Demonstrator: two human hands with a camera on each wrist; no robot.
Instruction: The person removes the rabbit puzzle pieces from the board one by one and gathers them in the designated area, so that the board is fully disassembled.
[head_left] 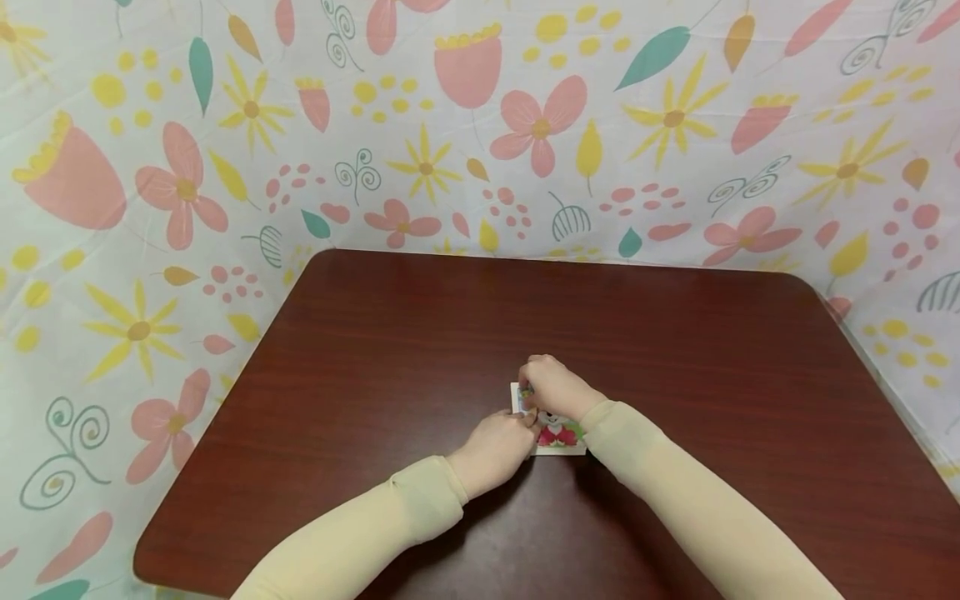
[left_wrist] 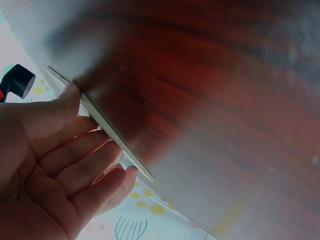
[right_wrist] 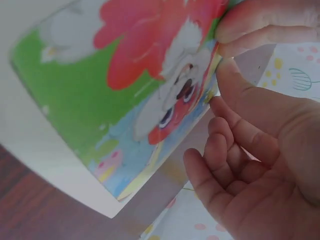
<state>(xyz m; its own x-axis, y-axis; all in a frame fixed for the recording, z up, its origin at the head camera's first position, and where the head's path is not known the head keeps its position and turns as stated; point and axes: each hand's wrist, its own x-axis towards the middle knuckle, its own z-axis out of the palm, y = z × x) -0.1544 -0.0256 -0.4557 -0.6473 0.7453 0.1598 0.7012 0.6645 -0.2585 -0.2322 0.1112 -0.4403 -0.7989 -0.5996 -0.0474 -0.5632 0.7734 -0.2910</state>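
Observation:
A small picture board (head_left: 558, 451) lies near the middle of the table. Its white border frames a cartoon animal in red on green and blue, which the right wrist view shows close up. At its left side my left hand (head_left: 497, 454) holds the edge, with the thumb (left_wrist: 74, 95) against the thin rim and the other fingers bent. Across its upper part reaches my right hand (head_left: 558, 390), pinching at the picture's edge with thumb and forefinger. The remaining right fingers (right_wrist: 197, 167) curl loosely. Both hands nearly meet, hiding part of the picture (right_wrist: 165, 95).
The dark red-brown table (head_left: 420, 333) has rounded corners and surrounds the board on all sides. Behind it and at the left hangs a white cloth (head_left: 300, 75) with flowers and leaves. A dark device (left_wrist: 19, 81) shows at the left wrist view's edge.

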